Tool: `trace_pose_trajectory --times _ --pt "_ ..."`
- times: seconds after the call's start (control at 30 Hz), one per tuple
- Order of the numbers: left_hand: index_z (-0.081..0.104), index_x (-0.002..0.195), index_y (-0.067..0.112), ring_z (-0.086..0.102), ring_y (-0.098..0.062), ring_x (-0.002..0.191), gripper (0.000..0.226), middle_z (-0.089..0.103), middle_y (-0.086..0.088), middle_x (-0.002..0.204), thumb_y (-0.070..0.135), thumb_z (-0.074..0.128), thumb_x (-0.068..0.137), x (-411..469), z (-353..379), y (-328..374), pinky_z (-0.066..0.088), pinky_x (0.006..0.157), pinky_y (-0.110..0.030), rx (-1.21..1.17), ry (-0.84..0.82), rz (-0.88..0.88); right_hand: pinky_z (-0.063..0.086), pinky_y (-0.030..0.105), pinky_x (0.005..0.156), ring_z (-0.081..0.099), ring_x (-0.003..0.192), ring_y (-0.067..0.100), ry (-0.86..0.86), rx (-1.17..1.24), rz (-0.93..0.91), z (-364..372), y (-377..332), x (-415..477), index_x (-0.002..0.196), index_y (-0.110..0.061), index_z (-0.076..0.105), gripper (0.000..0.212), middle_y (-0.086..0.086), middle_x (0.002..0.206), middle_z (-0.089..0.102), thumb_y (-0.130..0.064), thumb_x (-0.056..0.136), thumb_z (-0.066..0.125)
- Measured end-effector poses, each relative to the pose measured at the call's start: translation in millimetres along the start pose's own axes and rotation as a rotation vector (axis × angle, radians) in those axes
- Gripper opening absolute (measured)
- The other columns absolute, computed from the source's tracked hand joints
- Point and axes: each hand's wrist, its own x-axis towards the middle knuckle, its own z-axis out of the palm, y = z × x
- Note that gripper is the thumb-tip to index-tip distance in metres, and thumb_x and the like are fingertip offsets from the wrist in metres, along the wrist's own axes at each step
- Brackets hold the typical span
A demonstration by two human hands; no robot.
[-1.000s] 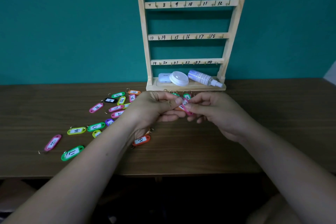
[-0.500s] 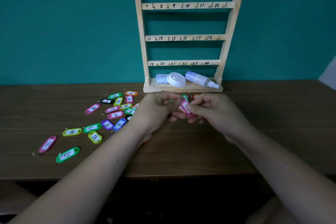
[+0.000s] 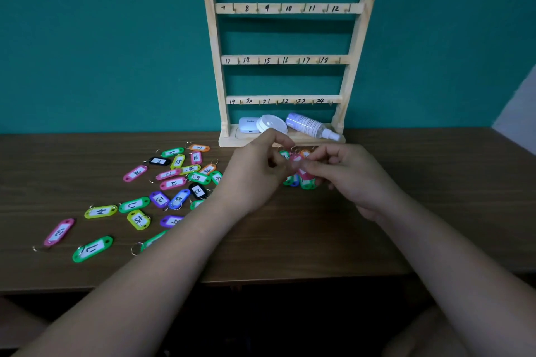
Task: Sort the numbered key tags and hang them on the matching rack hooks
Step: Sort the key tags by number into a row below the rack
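At the desk's (image 3: 441, 188) back edge, my right hand (image 3: 351, 180) pinches a pink tag (image 3: 298, 160). I cannot tell whether my curled left hand (image 3: 252, 171) grips it.

Setting: plain indoor desk station, home or small office; cannot tell which. Evidence: wood-grain table (image 3: 435, 182) set against a teal painted wall (image 3: 101, 38), with a wooden rack (image 3: 213, 52) bearing hand-inked numbers at the far edge. A white case (image 3: 249, 124), round tin (image 3: 272, 124) and spray bottle (image 3: 309, 126) lie on the rack's base; coloured tags (image 3: 173, 183) lie loose on the left.
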Motion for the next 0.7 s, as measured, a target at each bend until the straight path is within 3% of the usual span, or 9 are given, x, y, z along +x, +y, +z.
trace_pose_trajectory --times 0.1,0.27,0.4,0.5,0.7 --pt "0.066 0.099 0.021 0.063 0.002 0.058 0.021 0.077 0.004 0.077 0.027 0.084 0.09 14 14 2 0.044 0.057 -0.015 -0.062 0.046 -0.039 0.045 0.008 0.051 0.066 0.062 -0.007 0.045 0.005 0.01 -9 2 2 0.099 -0.011 0.077 0.005 -0.002 0.086 0.078 -0.015 0.096 0.076" --pt "0.076 0.095 0.017 0.072 0.0 0.069 0.012 0.079 0.004 0.08 0.02 0.085 0.088 31 41 14 0.052 0.061 -0.013 -0.119 0.096 -0.053 0.048 0.011 0.055 0.072 0.076 0.004 0.091 -0.008 0.051 -28 9 5 0.098 -0.017 0.077 0.003 -0.002 0.093 0.081 -0.019 0.096 0.076" --pt "0.081 0.095 0.022 0.07 0.001 0.073 0.012 0.079 0.006 0.083 0.023 0.088 0.085 36 61 13 0.051 0.066 -0.012 -0.044 0.101 -0.014 0.059 0.035 0.077 0.076 0.09 0.018 0.099 -0.087 0.052 -36 20 7 0.095 -0.018 0.077 0.007 -0.003 0.09 0.081 -0.024 0.094 0.08" --pt "0.083 0.101 0.023 0.071 -0.001 0.083 0.013 0.08 0.006 0.091 0.025 0.085 0.088 35 68 14 0.05 0.072 -0.011 0.018 0.062 0.006 0.059 0.047 0.091 0.075 0.094 0.013 0.135 -0.187 0.076 -38 30 10 0.089 -0.026 0.079 0.006 -0.008 0.09 0.08 -0.03 0.092 0.082" --pt "0.081 0.111 0.022 0.072 -0.009 0.099 0.024 0.081 0.005 0.103 0.011 0.074 0.09 31 67 18 0.049 0.087 -0.018 0.202 0.007 0.022 0.06 0.041 0.082 0.07 0.093 0.011 0.145 -0.378 0.144 -34 43 17 0.091 -0.032 0.078 0.008 -0.009 0.097 0.074 -0.04 0.092 0.081"
